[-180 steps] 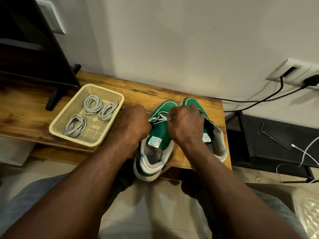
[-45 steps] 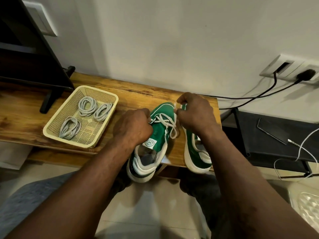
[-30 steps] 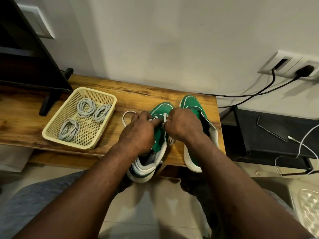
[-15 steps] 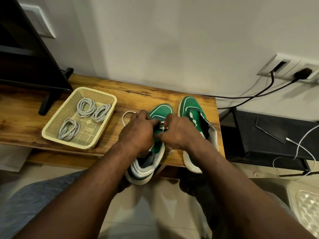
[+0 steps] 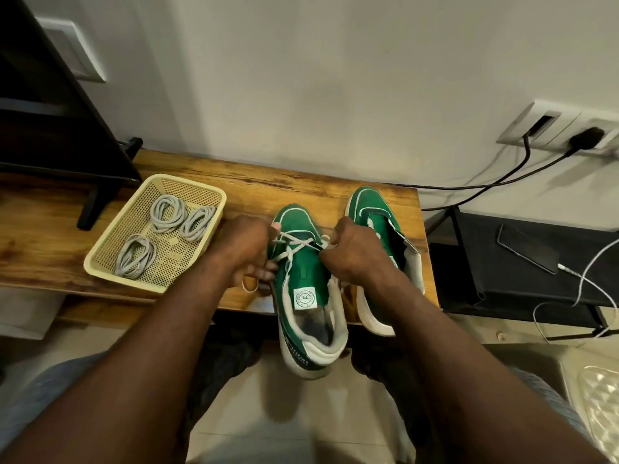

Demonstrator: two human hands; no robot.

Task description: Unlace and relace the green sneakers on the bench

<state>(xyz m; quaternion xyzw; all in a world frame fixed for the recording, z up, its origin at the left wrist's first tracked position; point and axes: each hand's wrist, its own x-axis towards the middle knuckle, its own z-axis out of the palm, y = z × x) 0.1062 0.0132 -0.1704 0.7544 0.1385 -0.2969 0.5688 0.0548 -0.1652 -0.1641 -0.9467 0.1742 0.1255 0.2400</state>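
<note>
left hand (image 5: 242, 250), right hand (image 5: 355, 251) hold lace (image 5: 295, 241); second sneaker (image 5: 368, 209) partly hidden.

Right sneaker (image 5: 368, 207) half behind right hand (image 5: 355, 254)

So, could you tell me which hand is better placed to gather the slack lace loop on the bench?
Probably the left hand: the lace loop lies just beneath it, while the right hand pinches the lace across the sneaker.
</note>
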